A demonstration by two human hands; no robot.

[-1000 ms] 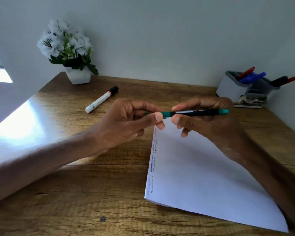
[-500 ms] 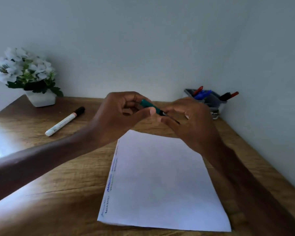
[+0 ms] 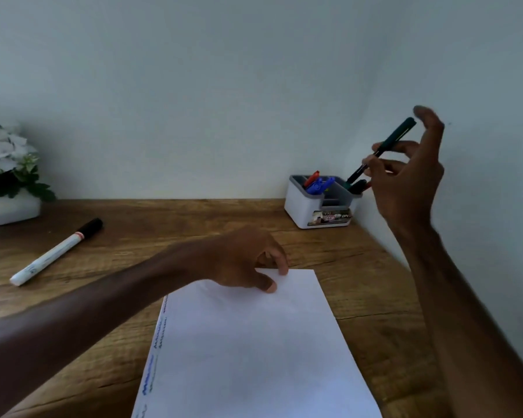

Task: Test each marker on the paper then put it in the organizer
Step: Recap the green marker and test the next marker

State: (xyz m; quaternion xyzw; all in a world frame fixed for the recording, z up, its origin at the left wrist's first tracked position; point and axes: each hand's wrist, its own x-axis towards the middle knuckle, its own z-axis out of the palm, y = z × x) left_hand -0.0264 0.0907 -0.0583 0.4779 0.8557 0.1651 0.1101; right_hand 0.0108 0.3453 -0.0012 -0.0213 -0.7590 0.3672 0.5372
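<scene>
Right hand (image 3: 405, 188) pinches the green marker (image 3: 396, 136) above the organizer (image 3: 299, 208); it should slide straight in. Left hand (image 3: 242, 260) rests loosely on the paper (image 3: 254, 357).

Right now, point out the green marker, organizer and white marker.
green marker (image 3: 396, 136): head view, green upper barrel.
organizer (image 3: 298, 207): head view, white front wall.
white marker (image 3: 56, 251): head view, mid-barrel.
</scene>
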